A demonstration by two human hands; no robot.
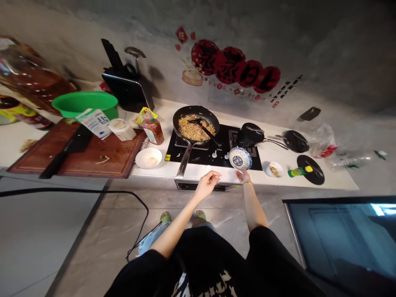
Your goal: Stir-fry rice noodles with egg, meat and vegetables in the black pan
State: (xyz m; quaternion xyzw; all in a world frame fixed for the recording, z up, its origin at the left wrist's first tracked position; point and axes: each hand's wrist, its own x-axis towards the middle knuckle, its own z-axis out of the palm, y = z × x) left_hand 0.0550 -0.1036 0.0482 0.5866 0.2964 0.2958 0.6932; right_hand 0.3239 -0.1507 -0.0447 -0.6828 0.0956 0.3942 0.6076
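My right hand (243,177) grips the near rim of a blue-and-white patterned bowl (240,159), which is tilted at the front right of the black gas stove (194,156). My left hand (209,182) hovers over the counter's front edge, fingers curled in, and nothing shows in them. Beyond it, a black wok (202,110) sits on the left burner with fried noodles or rice (194,128) inside. A black spatula (208,131) leans in the food, its handle reaching toward the stove knobs. The wok's metal handle (185,160) points toward me.
A lidded black pot (250,135) stands on the right burner. To the right are a small white bowl (274,169), a green-yellow bottle (300,171) and black lids (296,141). At left are a white bowl (148,158), a chili jar (153,131) and a cleaver (72,146) on the cutting board (93,164).
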